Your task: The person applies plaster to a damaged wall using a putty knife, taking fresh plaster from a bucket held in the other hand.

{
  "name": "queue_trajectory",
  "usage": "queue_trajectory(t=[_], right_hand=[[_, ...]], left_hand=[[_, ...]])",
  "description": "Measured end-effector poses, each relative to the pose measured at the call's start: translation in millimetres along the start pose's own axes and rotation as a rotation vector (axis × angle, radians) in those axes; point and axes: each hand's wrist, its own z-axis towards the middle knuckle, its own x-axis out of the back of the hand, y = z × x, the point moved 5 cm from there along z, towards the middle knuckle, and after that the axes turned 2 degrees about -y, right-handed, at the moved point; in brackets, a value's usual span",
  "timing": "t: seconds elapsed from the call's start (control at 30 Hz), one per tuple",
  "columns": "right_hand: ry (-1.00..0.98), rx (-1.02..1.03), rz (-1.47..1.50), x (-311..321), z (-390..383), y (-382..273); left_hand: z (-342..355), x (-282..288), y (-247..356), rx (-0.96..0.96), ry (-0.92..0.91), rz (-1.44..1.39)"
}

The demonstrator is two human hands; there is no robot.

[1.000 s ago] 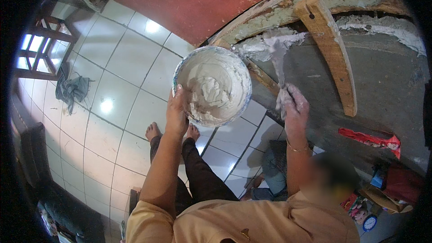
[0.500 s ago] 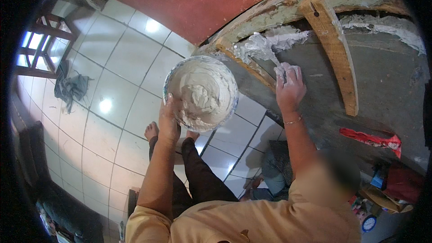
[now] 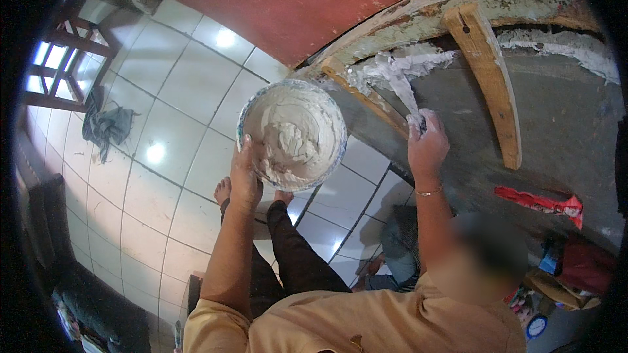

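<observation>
Grey surface [image 3: 556, 111] with ragged white paste [image 3: 425, 59], red wall [image 3: 275, 6], tiled floor [image 3: 156, 121]

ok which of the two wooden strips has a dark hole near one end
The wider strip, right of the right hand; the narrower strip, nearer the bowl, shows none.

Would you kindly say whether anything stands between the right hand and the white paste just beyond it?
Nothing visible blocks the right hand: its whitish piece extends toward the white paste, with the narrow wooden strip left and wooden brace right.
</observation>
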Motion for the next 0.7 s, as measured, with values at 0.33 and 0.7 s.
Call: queue_trajectory(t=[0.33, 0.7], right_hand=[[-0.023, -0.084, -0.108, 45, -22, -22], [-0.012, 0.076, -0.122, 58, -17, -40]], left_hand=[[16, -23, -16, 0.058, -0.024, 0.103], [24, -52, -34, 0.123, -0.047, 0.082]])
